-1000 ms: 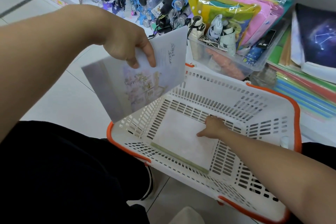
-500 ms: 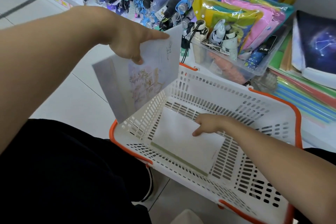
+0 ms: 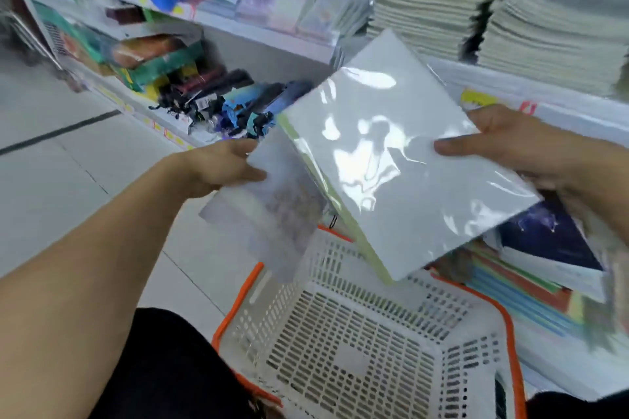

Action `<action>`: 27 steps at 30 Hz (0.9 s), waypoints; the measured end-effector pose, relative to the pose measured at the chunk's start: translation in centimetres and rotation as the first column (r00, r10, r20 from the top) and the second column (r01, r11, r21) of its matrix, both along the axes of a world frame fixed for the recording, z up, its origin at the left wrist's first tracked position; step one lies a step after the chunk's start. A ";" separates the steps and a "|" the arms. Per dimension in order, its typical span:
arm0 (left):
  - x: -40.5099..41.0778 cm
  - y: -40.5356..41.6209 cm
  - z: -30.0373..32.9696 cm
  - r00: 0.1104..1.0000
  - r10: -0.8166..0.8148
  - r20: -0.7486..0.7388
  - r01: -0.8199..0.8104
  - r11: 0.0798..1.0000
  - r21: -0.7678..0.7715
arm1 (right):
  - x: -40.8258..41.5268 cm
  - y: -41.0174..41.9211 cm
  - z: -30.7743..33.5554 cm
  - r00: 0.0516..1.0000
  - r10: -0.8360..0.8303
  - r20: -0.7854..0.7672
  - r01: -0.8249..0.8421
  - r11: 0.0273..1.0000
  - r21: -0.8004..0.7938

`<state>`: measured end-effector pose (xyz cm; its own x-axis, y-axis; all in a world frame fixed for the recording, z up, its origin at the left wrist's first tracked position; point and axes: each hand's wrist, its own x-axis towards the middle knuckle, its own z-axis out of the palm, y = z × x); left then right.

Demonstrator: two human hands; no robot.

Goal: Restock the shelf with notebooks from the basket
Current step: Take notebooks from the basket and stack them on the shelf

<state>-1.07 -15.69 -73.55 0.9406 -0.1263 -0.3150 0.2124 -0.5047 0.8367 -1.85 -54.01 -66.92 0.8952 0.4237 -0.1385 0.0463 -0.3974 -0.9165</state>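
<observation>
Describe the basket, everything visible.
The basket is white slotted plastic with an orange rim; part of an orange handle hangs at its left side. It stands upright on the tiled floor against the bottom shelf, right by the person's dark-clothed legs. Its floor shows bare; no notebooks are visible inside. Neither hand touches it: both hold wrapped notebooks above its far edge, hiding part of that rim. Motion blur hides finer detail.
</observation>
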 end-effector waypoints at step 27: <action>9.8 -31.0 20.4 0.919 -0.041 0.392 0.244 0.840 -0.484 | 3.3 -12.9 10.5 0.619 -0.780 0.086 0.548 0.508 0.664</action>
